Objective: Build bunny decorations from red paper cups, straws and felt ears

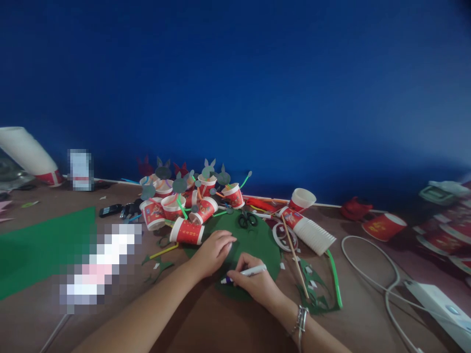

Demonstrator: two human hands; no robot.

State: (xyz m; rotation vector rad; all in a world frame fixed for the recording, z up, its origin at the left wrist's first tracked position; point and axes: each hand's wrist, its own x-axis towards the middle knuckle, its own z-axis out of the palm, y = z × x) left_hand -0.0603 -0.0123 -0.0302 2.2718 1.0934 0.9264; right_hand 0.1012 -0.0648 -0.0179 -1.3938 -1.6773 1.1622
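My right hand (257, 284) is closed around a white marker (247, 272) whose tip touches a round piece of green felt (257, 242) on the brown table. My left hand (213, 252) lies on the felt's left part with fingers curled down, pressing it flat. Black scissors (247, 219) rest on the felt's far edge. A red paper cup (187, 231) lies on its side just beyond my left hand.
Several red cups with grey paper ears and straws (184, 196) cluster behind. A stack of white cups (312, 233), a wooden stick (294, 255), green felt scraps (318, 289), a green sheet (40, 245) at left, a white cable (371, 274) at right.
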